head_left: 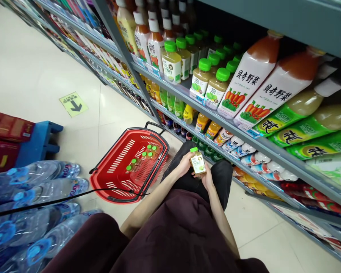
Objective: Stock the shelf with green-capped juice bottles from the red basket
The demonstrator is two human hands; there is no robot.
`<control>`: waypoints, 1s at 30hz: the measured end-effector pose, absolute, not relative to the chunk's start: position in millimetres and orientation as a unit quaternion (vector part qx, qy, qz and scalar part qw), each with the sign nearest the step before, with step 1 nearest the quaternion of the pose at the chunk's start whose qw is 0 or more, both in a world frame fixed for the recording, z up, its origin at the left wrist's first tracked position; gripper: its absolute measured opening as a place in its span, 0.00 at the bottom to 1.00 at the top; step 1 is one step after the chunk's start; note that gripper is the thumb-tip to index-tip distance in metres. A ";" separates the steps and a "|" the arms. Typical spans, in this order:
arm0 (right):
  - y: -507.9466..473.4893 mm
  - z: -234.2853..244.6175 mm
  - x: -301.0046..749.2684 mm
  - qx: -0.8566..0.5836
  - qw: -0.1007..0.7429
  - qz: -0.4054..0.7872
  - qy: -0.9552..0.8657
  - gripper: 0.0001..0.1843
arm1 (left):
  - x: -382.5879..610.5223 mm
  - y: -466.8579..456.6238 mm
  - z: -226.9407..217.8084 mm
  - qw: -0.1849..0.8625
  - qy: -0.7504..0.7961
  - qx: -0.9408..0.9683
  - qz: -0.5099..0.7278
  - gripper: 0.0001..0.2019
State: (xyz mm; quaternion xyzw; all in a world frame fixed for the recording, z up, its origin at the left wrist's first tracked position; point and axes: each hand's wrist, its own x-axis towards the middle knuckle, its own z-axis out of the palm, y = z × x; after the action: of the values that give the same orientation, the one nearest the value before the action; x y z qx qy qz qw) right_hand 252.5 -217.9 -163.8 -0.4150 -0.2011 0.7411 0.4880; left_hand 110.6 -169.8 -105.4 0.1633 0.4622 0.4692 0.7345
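Between my two hands, above my knees, is a small juice bottle point(198, 163) with a green cap and a white label facing up. My left hand point(184, 163) is closed around its upper left side. At its lower right, my right hand point(207, 177) grips it too, with some fingers hidden behind it. To the left on the floor stands a red shopping basket point(113, 151), with several green-capped bottles point(150, 153) lying or standing in it. More bottles of this kind point(172, 62) line the shelf in front of me.
A grey shelf unit point(170, 89) with rows of drinks runs diagonally ahead. Large carton-shaped juice bottles point(247, 76) stand at its right. Big water bottles point(45, 189), red boxes point(8, 132) and a blue pallet point(36, 142) lie left. A black cord point(74, 195) crosses the view.
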 end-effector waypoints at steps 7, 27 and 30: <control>-216.8 -165.4 254.7 -0.414 0.484 0.748 -0.188 0.27 | 111.9 -168.6 -106.0 0.738 0.467 0.148 0.464 0.17; -217.4 -158.6 252.3 -0.512 0.518 0.611 -0.309 0.26 | 112.8 -166.8 -105.5 0.718 0.467 0.122 0.502 0.14; -222.4 -153.6 250.1 -0.543 0.533 0.524 -0.383 0.31 | 111.9 -167.4 -106.1 0.719 0.466 0.130 0.499 0.13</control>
State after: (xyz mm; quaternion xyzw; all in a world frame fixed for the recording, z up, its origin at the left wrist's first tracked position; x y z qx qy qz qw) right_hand 250.1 -222.4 -153.6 -0.5432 -0.3831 0.5238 0.5328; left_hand 111.9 -167.4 -106.1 0.1303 0.4660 0.4990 0.7189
